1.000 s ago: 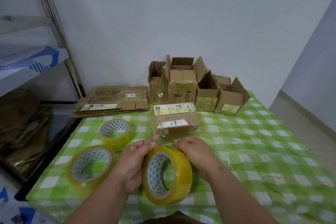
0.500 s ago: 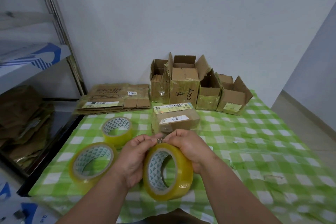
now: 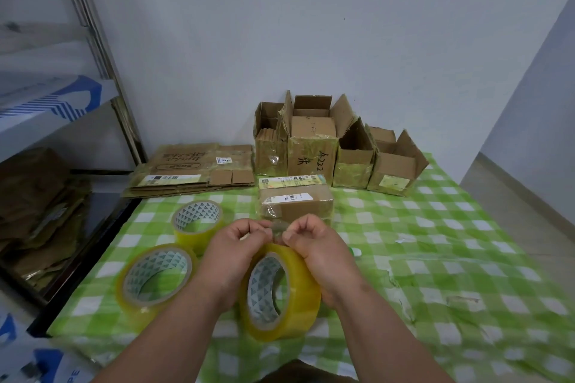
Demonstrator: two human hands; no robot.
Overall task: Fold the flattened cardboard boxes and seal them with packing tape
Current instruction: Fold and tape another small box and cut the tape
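Here the left hand [image 3: 236, 253] and the right hand [image 3: 317, 253] meet fingertip to fingertip above the upright yellow tape roll [image 3: 281, 292], both with fingers curled in a pinch on a small crumpled bit of clear tape end [image 3: 278, 228] lifted off the top of the roll. The right palm also cups the roll's far side, steadying it on the green checked tablecloth [image 3: 435, 258].

Just beyond the pinch sits a closed small cardboard box [image 3: 295, 202] with a shipping label, and behind that a row of open cardboard boxes [image 3: 336, 146] stands against the wall. Left of the grip lie two more tape rolls, the nearer one [image 3: 155, 278] and the farther one [image 3: 197, 221], both flat on the cloth. Further out to the left is the stack of flattened cardboard boxes [image 3: 193, 169], still unfolded.

The tape film looks thin, sticky and prone to wrinkle or cling to itself, so it is probably best held by its very edge and pulled straight. The roll seems light and rigid, likely to turn freely, so a firm hold on its rim or core should help
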